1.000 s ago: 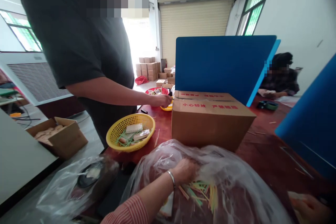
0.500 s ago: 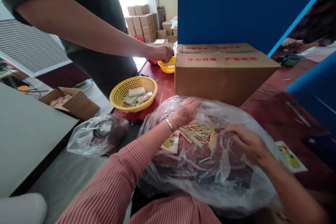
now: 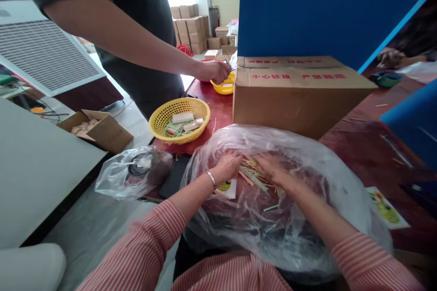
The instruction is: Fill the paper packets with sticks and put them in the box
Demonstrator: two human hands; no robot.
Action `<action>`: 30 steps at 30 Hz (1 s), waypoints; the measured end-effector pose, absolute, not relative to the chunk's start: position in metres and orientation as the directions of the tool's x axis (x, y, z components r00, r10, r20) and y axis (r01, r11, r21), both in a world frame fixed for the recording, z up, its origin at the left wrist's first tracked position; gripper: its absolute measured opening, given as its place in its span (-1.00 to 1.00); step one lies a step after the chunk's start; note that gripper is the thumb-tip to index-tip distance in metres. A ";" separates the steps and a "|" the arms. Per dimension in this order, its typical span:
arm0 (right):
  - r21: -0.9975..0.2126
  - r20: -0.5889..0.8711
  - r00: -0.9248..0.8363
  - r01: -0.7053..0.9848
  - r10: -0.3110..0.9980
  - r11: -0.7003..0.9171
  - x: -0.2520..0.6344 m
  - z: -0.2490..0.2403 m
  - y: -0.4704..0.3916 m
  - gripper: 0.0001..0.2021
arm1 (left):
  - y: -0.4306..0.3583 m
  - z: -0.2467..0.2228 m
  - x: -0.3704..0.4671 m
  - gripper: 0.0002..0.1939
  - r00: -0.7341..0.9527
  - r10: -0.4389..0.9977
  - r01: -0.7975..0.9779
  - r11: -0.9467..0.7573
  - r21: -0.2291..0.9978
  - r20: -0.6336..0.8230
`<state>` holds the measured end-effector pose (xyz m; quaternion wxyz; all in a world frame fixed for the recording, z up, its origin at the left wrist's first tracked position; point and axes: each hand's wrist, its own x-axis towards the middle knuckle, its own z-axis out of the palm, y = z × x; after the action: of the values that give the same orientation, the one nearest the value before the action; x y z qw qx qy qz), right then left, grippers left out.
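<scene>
A large clear plastic bag (image 3: 327,173) lies spread over the red table edge. Inside its opening is a loose pile of thin green, yellow and orange sticks (image 3: 253,177). My left hand (image 3: 229,166), with a silver bracelet at the wrist, touches the left side of the pile. From the right, my right hand (image 3: 271,168) rests on the sticks, its fingers partly spread. The fingertips of my left hand are too small to read clearly. A printed card (image 3: 228,188) lies under the bag near my left wrist, and one green stick (image 3: 271,208) lies apart below the pile.
Behind the bag stands a cardboard box (image 3: 283,107) against a blue panel (image 3: 307,13). A yellow basket (image 3: 157,122) with wrapped blocks and sticks is at the left. Another person's hand (image 3: 218,72) is over a smaller yellow basket (image 3: 223,90). A bagged black object (image 3: 138,166) lies left.
My right hand has moved left from the bag's right side onto the sticks. My left hand has come down and back from the bag's far edge to the pile. The view has shifted slightly.
</scene>
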<state>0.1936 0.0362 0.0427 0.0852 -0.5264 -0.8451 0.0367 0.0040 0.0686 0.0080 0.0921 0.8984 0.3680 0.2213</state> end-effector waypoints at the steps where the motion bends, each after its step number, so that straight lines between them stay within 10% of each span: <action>1: -0.145 0.093 -0.452 0.876 0.887 0.461 0.190 0.041 0.031 -0.65 | 0.067 0.010 0.002 -0.83 0.640 0.695 0.613 -0.719 0.326 0.327; 9: -0.234 0.456 -0.271 0.882 0.848 0.408 0.256 0.047 -0.014 -0.72 | 0.014 0.023 -0.075 -0.81 0.231 0.703 0.719 -0.589 0.369 0.673; 13: -0.313 0.286 -0.257 0.886 0.923 0.343 0.263 0.049 -0.015 -0.72 | -0.003 0.010 -0.079 -0.84 0.229 0.915 0.810 -0.369 0.457 0.332; 17: -0.131 0.065 -0.412 0.899 0.909 0.417 0.216 0.045 -0.002 -0.52 | -0.002 -0.001 -0.043 -0.72 0.157 0.987 0.891 -0.162 0.424 0.045; 22: 0.169 -0.022 -0.221 0.960 0.975 0.221 0.171 0.042 0.011 -0.60 | 0.011 -0.009 -0.020 -0.71 0.140 0.990 0.859 -0.121 0.497 0.001; 30: 0.279 0.048 -0.241 0.935 0.969 0.218 0.173 0.029 0.012 -0.69 | 0.014 -0.014 -0.015 -0.73 0.214 0.976 0.815 -0.204 0.543 0.046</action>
<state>0.1725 0.0123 0.0294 -0.0683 -0.6124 -0.7775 -0.1256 -0.0146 0.0141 -0.0143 0.2068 0.7510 0.5961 0.1947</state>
